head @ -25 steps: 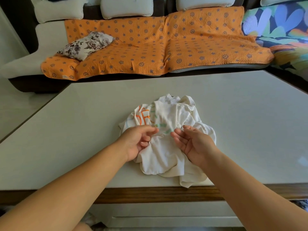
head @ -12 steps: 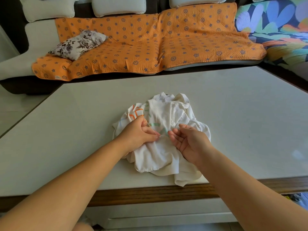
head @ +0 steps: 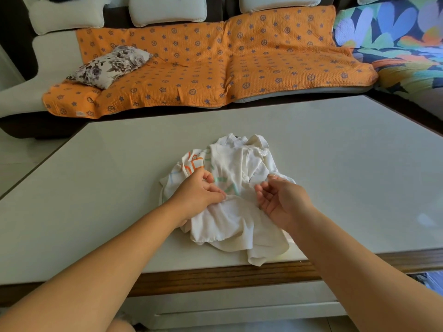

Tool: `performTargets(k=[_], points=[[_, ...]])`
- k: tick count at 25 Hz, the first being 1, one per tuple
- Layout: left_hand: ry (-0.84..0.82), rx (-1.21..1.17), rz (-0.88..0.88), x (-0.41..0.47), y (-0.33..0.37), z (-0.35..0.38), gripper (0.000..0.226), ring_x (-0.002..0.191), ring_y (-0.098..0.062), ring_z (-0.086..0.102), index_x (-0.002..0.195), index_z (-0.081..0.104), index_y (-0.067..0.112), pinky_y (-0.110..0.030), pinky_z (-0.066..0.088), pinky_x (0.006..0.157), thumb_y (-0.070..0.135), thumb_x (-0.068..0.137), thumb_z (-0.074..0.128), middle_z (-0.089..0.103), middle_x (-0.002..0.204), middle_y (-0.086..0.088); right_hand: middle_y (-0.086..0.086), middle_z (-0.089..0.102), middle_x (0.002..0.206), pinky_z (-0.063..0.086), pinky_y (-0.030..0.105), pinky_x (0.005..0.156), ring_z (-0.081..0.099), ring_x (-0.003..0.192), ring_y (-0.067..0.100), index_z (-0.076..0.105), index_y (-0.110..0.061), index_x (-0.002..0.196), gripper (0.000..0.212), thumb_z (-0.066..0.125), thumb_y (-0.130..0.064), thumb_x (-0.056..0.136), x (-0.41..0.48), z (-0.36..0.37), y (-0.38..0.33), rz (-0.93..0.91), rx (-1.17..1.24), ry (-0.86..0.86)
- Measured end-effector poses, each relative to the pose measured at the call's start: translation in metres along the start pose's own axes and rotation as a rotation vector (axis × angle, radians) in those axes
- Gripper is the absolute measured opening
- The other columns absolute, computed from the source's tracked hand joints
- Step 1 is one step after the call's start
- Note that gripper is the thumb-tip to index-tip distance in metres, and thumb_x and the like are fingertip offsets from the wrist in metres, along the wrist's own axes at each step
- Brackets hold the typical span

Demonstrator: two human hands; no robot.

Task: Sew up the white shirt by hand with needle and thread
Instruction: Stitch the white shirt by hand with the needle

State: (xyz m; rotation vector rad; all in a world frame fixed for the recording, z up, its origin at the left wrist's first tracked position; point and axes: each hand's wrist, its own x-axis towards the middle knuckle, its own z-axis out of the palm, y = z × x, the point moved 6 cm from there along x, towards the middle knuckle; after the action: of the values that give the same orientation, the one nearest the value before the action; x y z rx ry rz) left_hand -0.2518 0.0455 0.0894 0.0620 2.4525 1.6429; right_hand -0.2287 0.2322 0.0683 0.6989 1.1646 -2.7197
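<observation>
A crumpled white shirt (head: 236, 216) with orange and green print lies near the front edge of the table (head: 335, 168). My left hand (head: 199, 192) rests on the shirt's left side, its fingers curled and pinching a fold of the cloth. My right hand (head: 280, 200) is held palm up over the shirt's right side, its fingers loosely bent, with the fingertips close to the fabric. I cannot make out a needle or thread.
The pale table has a wooden front edge (head: 239, 274). Behind it stands a sofa with an orange patterned cover (head: 215, 68) and a floral cushion (head: 110, 65). A colourful leafy throw (head: 395, 39) covers the seat at the right.
My left hand has slid down and closed onto a fold of the shirt. My right hand has drawn a little to the right, away from the left.
</observation>
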Motion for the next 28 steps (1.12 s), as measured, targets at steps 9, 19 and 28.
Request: performTargets(k=[9, 19, 28], points=[[0.023, 0.016, -0.045, -0.005, -0.002, -0.002, 0.032, 0.067, -0.008, 0.060, 0.098, 0.048, 0.014, -0.019, 0.045, 0.073, -0.002, 0.081, 0.070, 0.071, 0.083, -0.002, 0.007, 0.050, 0.075, 0.049, 0.017, 0.039, 0.058, 0.065, 0.018, 0.051, -0.008, 0.111, 0.018, 0.035, -0.004, 0.103, 0.003, -0.060, -0.054, -0.136, 0.120, 0.287], [0.017, 0.139, -0.059, -0.004, -0.007, -0.002, 0.031, 0.075, -0.014, 0.061, 0.098, 0.050, 0.016, -0.029, 0.048, 0.082, 0.002, 0.080, 0.071, 0.071, 0.086, -0.001, 0.006, 0.048, 0.073, 0.046, 0.015, 0.037, 0.056, 0.062, 0.017, 0.052, -0.007, 0.103, 0.019, 0.034, -0.003, 0.103, -0.002, -0.087, -0.082, -0.196, 0.191, 0.365], [-0.285, -0.538, -0.252, -0.048, 0.054, 0.078, 0.069, 0.054, -0.016, 0.063, 0.069, 0.069, 0.013, -0.029, 0.050, 0.066, 0.063, 0.097, 0.032, 0.064, 0.056, -0.004, 0.012, 0.061, 0.064, 0.055, 0.029, 0.050, 0.064, 0.054, 0.024, 0.050, -0.006, 0.100, 0.009, 0.042, -0.004, 0.102, -0.079, 0.031, -0.018, -0.167, -0.067, -0.264]])
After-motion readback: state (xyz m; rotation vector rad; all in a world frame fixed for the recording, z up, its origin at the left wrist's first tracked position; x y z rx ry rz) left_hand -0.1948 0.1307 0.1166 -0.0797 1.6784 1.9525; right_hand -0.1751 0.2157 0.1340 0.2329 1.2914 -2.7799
